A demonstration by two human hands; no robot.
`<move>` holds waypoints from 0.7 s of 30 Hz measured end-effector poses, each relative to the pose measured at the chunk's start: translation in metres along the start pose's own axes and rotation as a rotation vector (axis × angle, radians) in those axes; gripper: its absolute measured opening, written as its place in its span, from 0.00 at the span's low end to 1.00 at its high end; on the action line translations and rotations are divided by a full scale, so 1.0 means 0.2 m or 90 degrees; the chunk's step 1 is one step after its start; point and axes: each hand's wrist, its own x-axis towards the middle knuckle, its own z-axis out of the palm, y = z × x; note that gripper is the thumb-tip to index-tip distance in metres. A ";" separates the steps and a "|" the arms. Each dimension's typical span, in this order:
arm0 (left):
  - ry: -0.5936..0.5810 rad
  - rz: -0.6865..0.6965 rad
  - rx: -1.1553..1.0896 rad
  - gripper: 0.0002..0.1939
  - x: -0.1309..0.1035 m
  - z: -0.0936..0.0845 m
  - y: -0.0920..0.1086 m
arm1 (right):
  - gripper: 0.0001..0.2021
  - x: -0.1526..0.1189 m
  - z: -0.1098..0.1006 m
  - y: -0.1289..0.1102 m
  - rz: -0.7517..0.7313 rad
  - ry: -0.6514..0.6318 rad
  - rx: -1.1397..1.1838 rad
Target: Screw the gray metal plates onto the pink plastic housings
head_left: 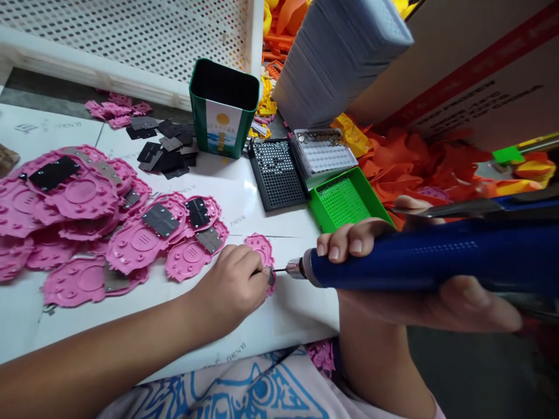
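Note:
My left hand (239, 280) pinches a pink plastic piece (261, 247) against the white table surface, with a small dark plate (272, 276) at its fingertips. My right hand (419, 291) is wrapped round a blue electric screwdriver (393, 262), held level. Its thin bit points left and reaches the dark plate beside my left fingers. Left of my left hand lie pink pieces fitted with dark or grey plates (161, 220), several of them heaped at the far left (82, 195).
Loose black plates (163, 152) lie near a green tin (225, 116). Beyond my hands are a black perforated tray (279, 174), a clear box (324, 154) and a green tray (349, 201). A white crate (131, 41), a tall stack (340, 58) and orange parts (410, 163) stand behind.

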 end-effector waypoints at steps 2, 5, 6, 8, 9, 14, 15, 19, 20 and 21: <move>0.001 -0.001 0.002 0.14 0.00 0.00 0.00 | 0.20 -0.01 0.01 0.01 -0.008 0.004 0.040; -0.001 -0.003 -0.007 0.14 0.00 0.00 0.00 | 0.20 -0.02 0.02 0.02 0.001 0.018 0.058; -0.002 -0.003 -0.011 0.14 0.00 0.00 0.00 | 0.20 -0.02 0.02 0.02 0.000 0.022 0.056; 0.002 -0.002 -0.015 0.14 0.00 0.00 0.00 | 0.20 -0.02 0.03 0.02 -0.014 0.024 0.051; 0.003 -0.001 -0.016 0.14 0.01 0.00 0.00 | 0.20 -0.02 0.03 0.02 -0.021 0.022 0.046; -0.001 0.002 -0.019 0.12 0.00 0.00 0.00 | 0.20 -0.02 0.02 0.02 -0.026 0.024 0.041; 0.001 0.001 -0.017 0.12 0.00 0.00 0.00 | 0.20 -0.02 0.02 0.02 -0.027 0.028 0.043; 0.007 -0.001 -0.012 0.12 0.00 0.00 0.00 | 0.12 -0.02 0.02 0.02 -0.032 0.038 0.037; 0.008 -0.002 -0.012 0.12 0.00 0.00 0.00 | 0.11 -0.02 0.02 0.02 -0.034 0.036 0.035; 0.010 -0.003 -0.011 0.12 0.00 0.00 0.00 | 0.10 -0.02 0.02 0.02 -0.036 0.032 0.032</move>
